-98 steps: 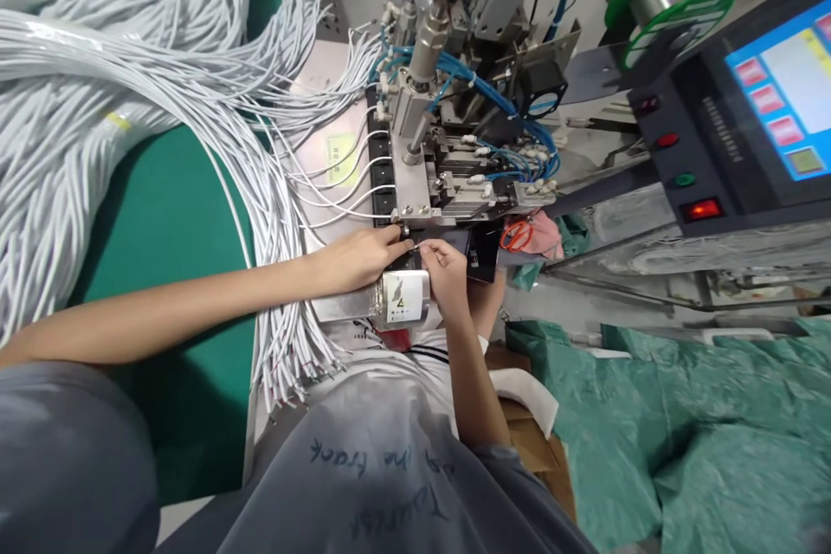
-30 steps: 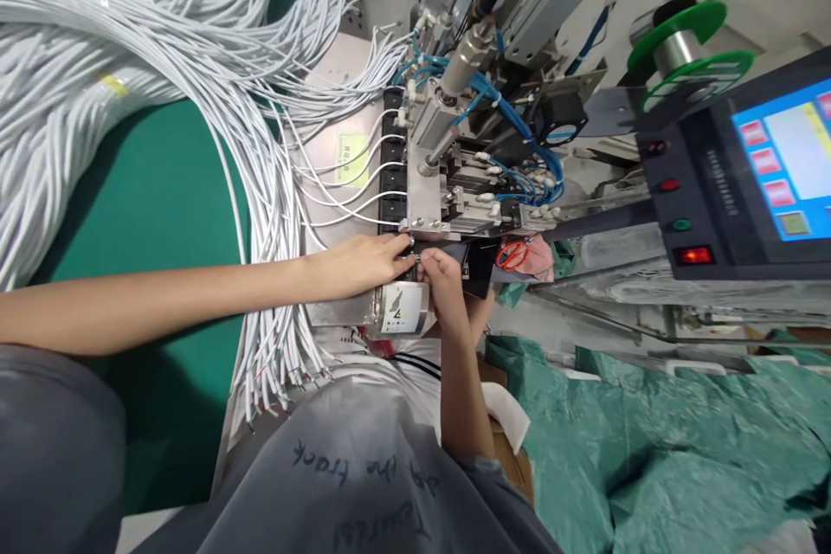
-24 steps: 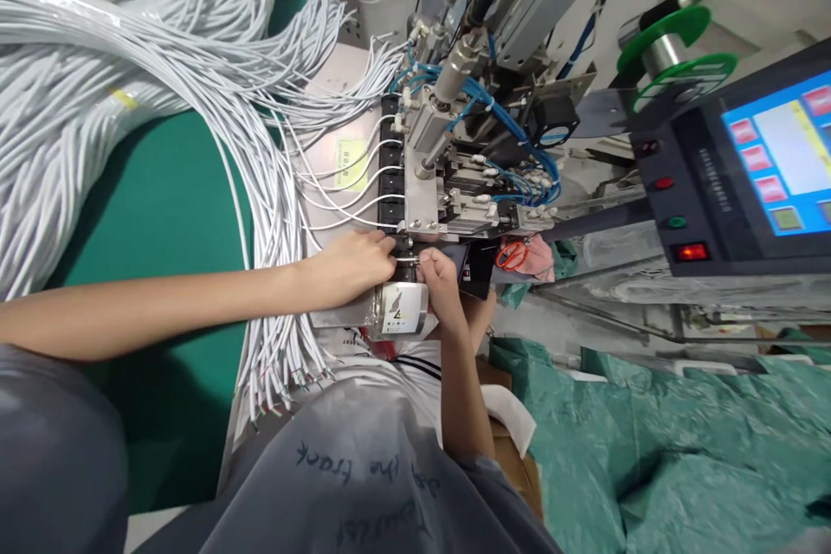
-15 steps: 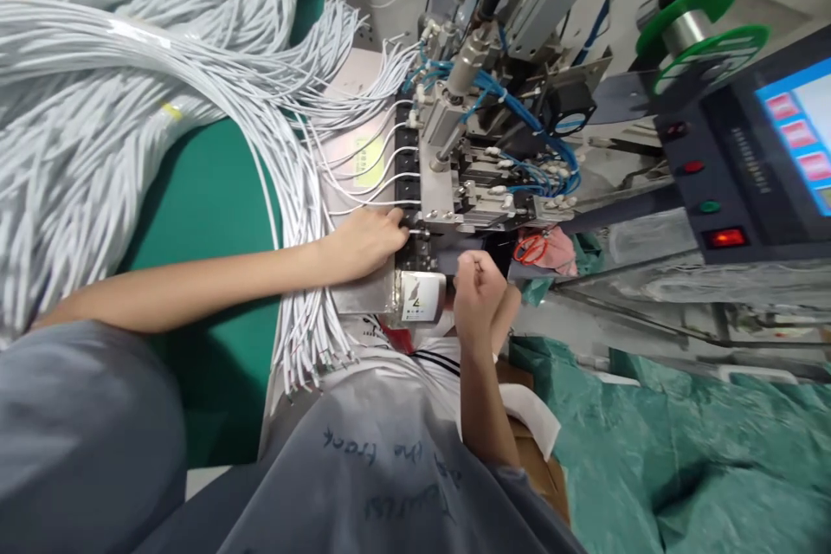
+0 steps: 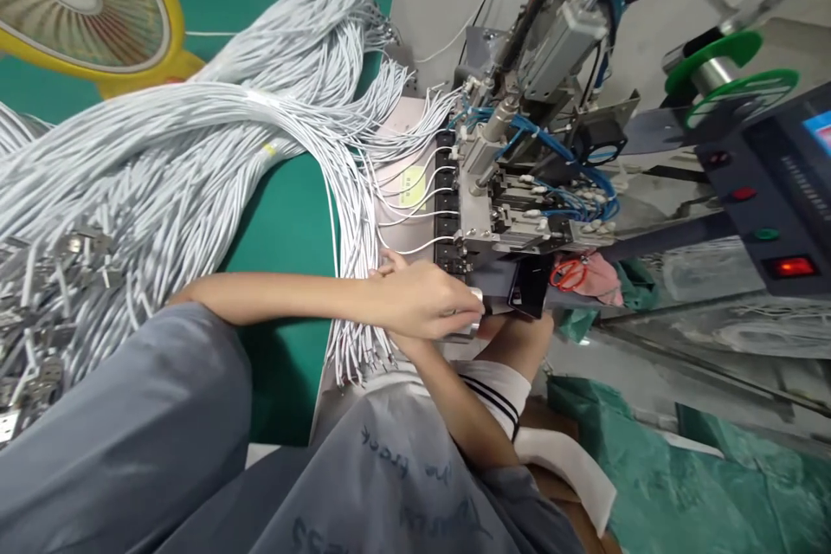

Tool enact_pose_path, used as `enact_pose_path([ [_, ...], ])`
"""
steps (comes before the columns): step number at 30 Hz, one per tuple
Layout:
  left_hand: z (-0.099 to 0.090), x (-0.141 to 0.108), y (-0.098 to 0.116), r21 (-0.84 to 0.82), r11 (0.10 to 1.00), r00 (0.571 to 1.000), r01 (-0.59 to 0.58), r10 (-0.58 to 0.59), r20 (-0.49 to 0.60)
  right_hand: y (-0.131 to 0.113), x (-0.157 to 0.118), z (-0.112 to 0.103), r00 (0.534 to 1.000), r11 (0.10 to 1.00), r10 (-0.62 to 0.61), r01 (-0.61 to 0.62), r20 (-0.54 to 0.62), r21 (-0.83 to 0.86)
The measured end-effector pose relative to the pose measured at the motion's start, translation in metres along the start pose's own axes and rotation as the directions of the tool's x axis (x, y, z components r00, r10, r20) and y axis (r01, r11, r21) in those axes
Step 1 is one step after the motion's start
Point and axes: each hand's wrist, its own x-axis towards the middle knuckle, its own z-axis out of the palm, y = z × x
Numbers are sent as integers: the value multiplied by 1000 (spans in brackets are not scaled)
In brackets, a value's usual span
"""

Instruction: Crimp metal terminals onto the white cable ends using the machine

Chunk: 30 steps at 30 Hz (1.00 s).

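My left hand (image 5: 432, 299) lies over the front of the machine, its fingers bent together at a small white box (image 5: 477, 298) that they mostly cover. Whatever is between those fingertips is hidden. Crossing beneath it, my right hand (image 5: 391, 264) reaches to the edge of the white cable bundle (image 5: 354, 251); its fingertips show beside the cables, and the rest is covered by my left hand. Several single cables (image 5: 415, 249) run from the bundle into the black slotted block (image 5: 445, 203) of the machine.
A yellow fan (image 5: 170, 9) stands at the far left near larger cable heaps (image 5: 195, 130) on the green table (image 5: 286, 208). Right of the block are a phone (image 5: 527, 286), red-handled scissors (image 5: 569, 274), a wire spool (image 5: 720, 74) and a control panel (image 5: 759, 190).
My left hand has moved from the block's front slots down to the white box. My right hand has crossed leftward beneath it to the cables. The view has swung left, bringing in the fan.
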Motion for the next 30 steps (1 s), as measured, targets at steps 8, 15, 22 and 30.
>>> enact_pose_path([
  [8,3,4,-8,-132,985,994,-112,109,-34,-45,11,-80,885,565,-48,407,464,-718],
  [15,1,12,-32,-167,978,992,124,-121,29,-99,33,-87,816,428,159,451,556,-783],
  [22,9,15,-47,-192,981,997,34,-48,-67,-115,54,-92,959,784,65,123,277,-608],
  [30,5,16,-46,-266,963,958,-48,-31,-284,-91,54,-83,968,880,-110,200,223,-431],
])
